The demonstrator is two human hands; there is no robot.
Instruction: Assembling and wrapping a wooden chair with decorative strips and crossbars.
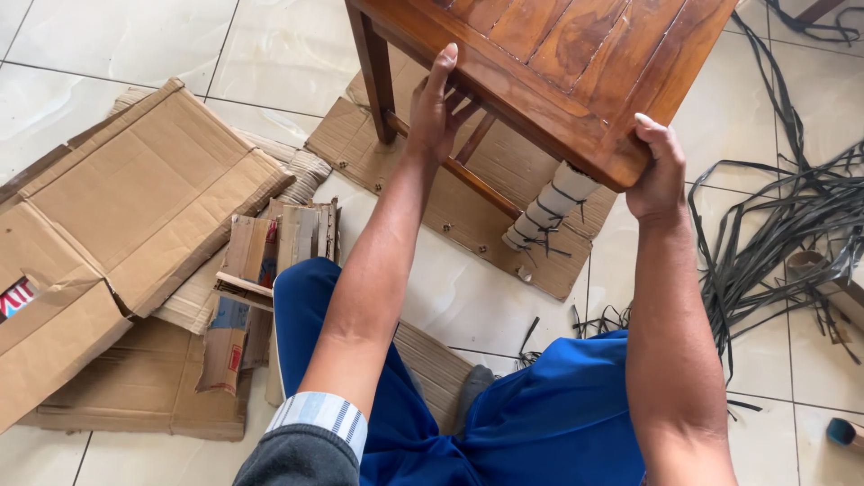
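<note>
I see left hand (pixel 434 108) clamped on wooden table (pixel 576 63) edge, right hand (pixel 657 175) gripping its corner; wrapped leg (pixel 549 205) below, black straps (pixel 792 216) right.

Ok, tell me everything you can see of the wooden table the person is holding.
The wooden table is reddish-brown, its top made of grained planks inside a frame, and looks varnished. It sits tilted over flattened cardboard on the tiled floor. One leg near the corner is wrapped in pale padding tied with dark strapping. The left hand grips the near edge; the right hand holds the corner.
</note>
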